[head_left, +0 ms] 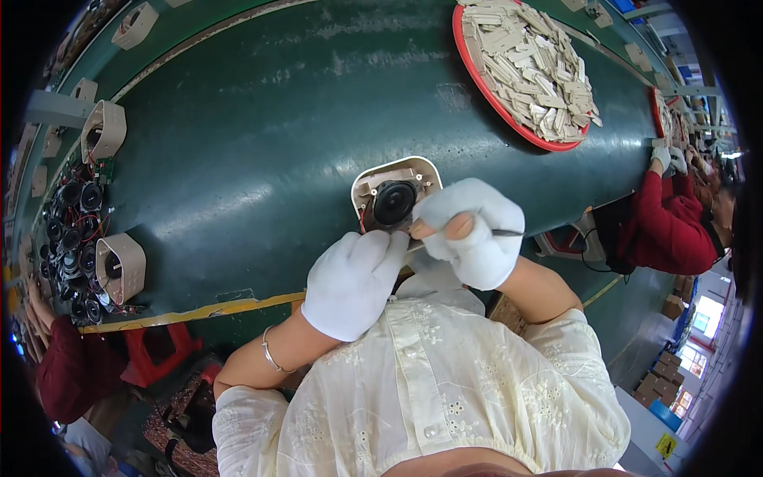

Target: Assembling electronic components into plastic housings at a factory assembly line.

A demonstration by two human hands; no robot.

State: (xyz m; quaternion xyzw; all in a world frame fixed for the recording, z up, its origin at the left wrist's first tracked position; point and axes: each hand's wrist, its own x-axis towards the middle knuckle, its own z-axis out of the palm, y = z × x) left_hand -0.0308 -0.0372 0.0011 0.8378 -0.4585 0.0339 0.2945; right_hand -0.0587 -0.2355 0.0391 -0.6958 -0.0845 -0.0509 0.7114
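Head view: left hand [354, 280], gloved, cups the near edge of a white speaker shell [395, 195] on the green worktop [254, 151]; right hand [470, 229] pinches a thin tool [505, 233] just right of it. Red tray [509, 111] sits far right.

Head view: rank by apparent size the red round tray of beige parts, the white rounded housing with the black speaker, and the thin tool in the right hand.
1. Red round tray of beige parts, though farther off.
2. White rounded housing, partly hidden behind both gloved hands.
3. Thin tool, only its end visible past the right hand.
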